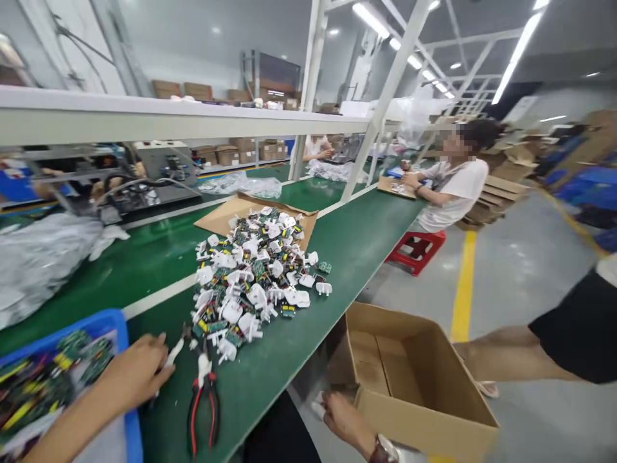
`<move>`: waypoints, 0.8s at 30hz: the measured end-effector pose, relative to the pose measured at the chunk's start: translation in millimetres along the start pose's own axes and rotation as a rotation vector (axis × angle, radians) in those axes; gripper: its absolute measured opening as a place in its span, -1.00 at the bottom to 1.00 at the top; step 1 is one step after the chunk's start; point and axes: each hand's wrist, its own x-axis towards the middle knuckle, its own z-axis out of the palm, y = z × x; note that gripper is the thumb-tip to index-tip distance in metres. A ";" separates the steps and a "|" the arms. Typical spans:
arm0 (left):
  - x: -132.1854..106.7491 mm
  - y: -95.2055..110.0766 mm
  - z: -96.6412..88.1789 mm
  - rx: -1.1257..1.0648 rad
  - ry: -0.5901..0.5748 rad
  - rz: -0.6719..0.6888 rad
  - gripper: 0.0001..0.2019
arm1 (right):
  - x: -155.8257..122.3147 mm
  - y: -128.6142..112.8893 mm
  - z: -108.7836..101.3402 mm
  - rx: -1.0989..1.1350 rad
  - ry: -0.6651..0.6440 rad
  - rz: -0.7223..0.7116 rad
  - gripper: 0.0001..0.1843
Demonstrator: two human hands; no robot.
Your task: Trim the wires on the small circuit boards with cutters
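Observation:
My left hand [142, 368] is at the blue tray's edge, its fingers curled over a small hand tool [175, 351] with a white handle and dark tip. Beside it on the green bench lie pliers [204, 399] with red and black handles. A heap of white plug housings and small circuit boards [250, 270] spreads just beyond. Low at the right, below the bench edge, my right hand [343, 417] pinches a white plastic piece [319, 406], its exact kind blurred. That hand is next to an open cardboard box [424, 421].
A blue tray [132, 411] of circuit boards and wires stands at left. Cardboard [219, 218] lies under the heap's far side. A co-worker [457, 186] sits farther along the bench; another person's leg [506, 354] is right of the box. White frame posts [380, 109] rise mid-bench.

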 end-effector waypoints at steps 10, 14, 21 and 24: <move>-51.3 72.5 -37.7 -0.525 0.239 -0.253 -0.81 | -46.1 -175.7 -6.4 0.376 -0.192 -0.691 -0.71; -56.1 86.8 -20.8 -0.782 0.307 -0.262 -0.70 | -40.1 -208.4 30.8 0.419 -0.170 -0.682 -0.65; -81.5 123.2 -7.4 -0.983 0.465 -0.175 -0.67 | -24.0 -223.2 52.3 0.556 -0.130 -0.627 -0.36; -108.6 159.5 -0.2 -0.899 0.433 -0.032 -0.71 | -26.1 -225.1 62.2 0.765 -0.231 -0.555 -0.33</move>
